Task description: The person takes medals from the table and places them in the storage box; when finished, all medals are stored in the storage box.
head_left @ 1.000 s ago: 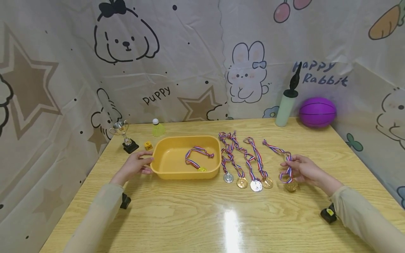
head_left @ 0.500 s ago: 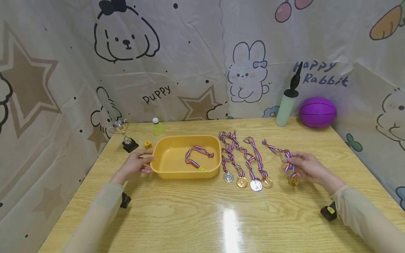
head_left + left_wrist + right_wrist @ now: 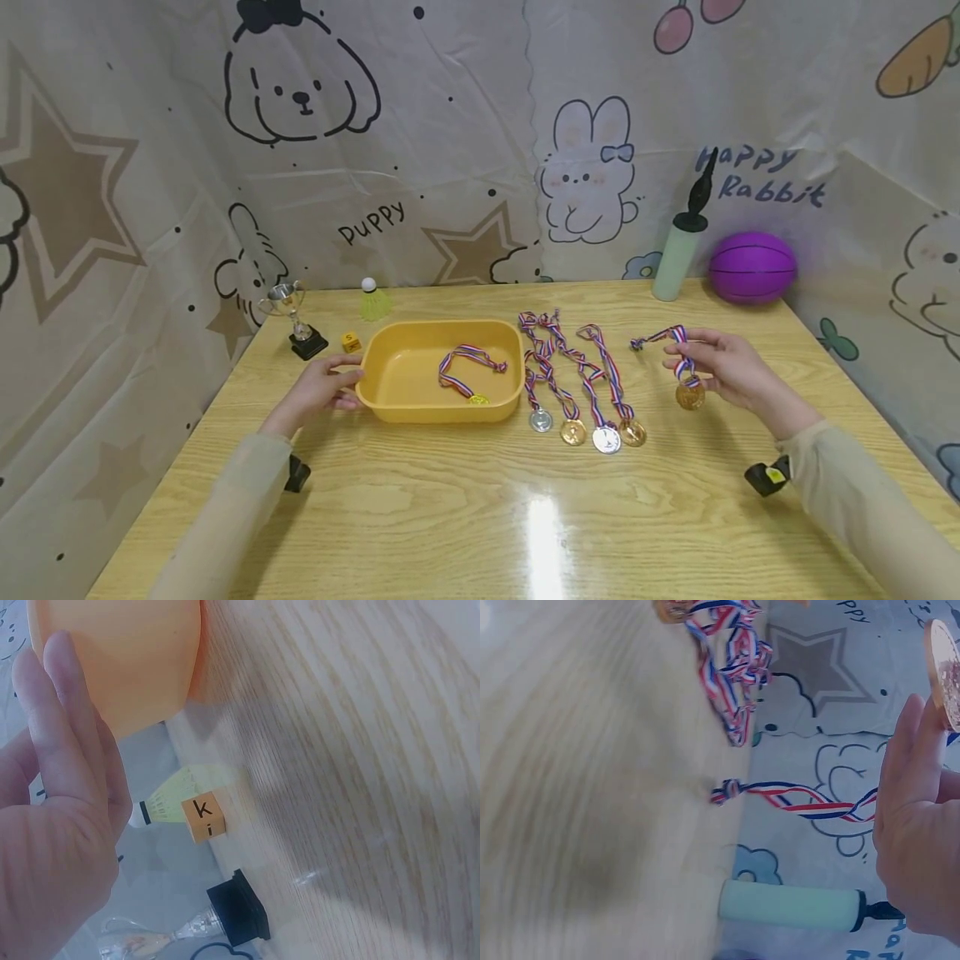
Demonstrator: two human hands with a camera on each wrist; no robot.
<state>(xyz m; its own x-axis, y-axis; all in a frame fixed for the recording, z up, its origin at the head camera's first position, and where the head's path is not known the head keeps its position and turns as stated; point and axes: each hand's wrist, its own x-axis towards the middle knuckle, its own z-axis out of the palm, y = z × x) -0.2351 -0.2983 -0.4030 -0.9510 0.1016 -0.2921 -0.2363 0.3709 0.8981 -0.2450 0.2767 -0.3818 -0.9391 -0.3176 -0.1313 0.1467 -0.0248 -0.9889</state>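
My left hand (image 3: 325, 390) rests against the left end of a yellow plastic basin (image 3: 442, 414), its fingers fairly straight along the outer wall in the left wrist view. Inside the basin lies one gold medal (image 3: 478, 401) on a striped ribbon. My right hand (image 3: 723, 367) holds another gold medal (image 3: 690, 394) by its red, white and blue ribbon; the disc hangs below the fingers and the ribbon's knotted end trails left. Between basin and right hand lie silver medals (image 3: 607, 439) and gold medals (image 3: 573, 432) with tangled ribbons.
Behind the left hand stand a small trophy cup (image 3: 300, 321), a yellow letter cube (image 3: 351, 342) and a shuttlecock (image 3: 374, 302). A green hand pump (image 3: 677, 258) and a purple ball (image 3: 752, 267) are at the back right, against a printed cloth (image 3: 465, 167).
My right hand has lifted the gold medal off the table and moved it slightly away from me. The left hand and the basin have stayed in place.
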